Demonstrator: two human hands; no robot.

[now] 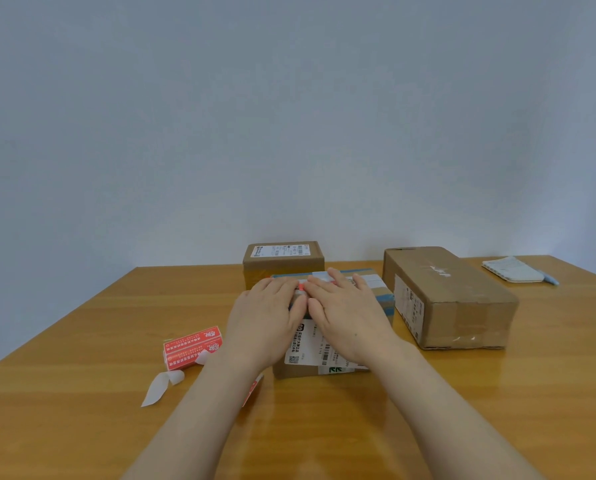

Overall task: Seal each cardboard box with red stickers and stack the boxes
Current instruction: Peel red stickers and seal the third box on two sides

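**Q:** What can't you make out?

**Me:** Most of the top of the cardboard box [291, 371]. My left hand [265, 317] and right hand [345, 317] lie flat on it side by side, fingers straight and pressing down, gripping nothing. Only a scrap of the red sticker [300, 288] peeps out between my forefingers, so I can't tell which way it runs. My left forearm also hides most of a red strip [253, 388] on the worktop [82, 375].

**Q:** How does the box lie?

**Me:** Flat under both palms. Its shipping label [312, 344] shows between my wrists, with its print turned sideways to me. The covered top keeps me from judging its long axis.

**Q:** And the others?

**Me:** A smaller box [283, 259] stands just beyond my fingertips, label up. A larger box [442, 299] lies right of my right hand, its long axis running away from me.

**Q:** Anything else?

**Me:** A red sticker pack [192, 348] and a curl of white backing paper [158, 389] lie left of my left wrist. Far off right there is a notepad [511, 270] with a blue pen [551, 280], too small to read.
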